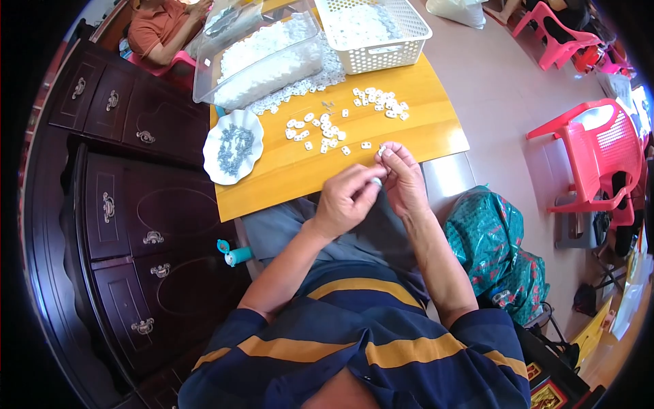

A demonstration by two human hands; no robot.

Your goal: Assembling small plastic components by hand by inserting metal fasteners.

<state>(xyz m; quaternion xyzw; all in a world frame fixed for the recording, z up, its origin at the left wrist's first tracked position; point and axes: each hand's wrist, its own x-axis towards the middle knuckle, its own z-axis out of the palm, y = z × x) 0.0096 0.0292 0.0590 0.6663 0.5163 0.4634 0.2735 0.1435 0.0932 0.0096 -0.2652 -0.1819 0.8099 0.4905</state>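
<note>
With the right hand (405,180), pinches a small white piece (381,151) between thumb and fingertip above the near edge of the bench (279,189). With the left hand (347,198), curls fingers just beside; cannot tell if clamped. Faces scattered white pieces (327,133) beyond.

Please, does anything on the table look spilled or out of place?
Perhaps. White pieces lie outside the clear bin, along its near side, like an overflow. A few small grey bits lie loose, apart from similar ones in the white dish.
</note>
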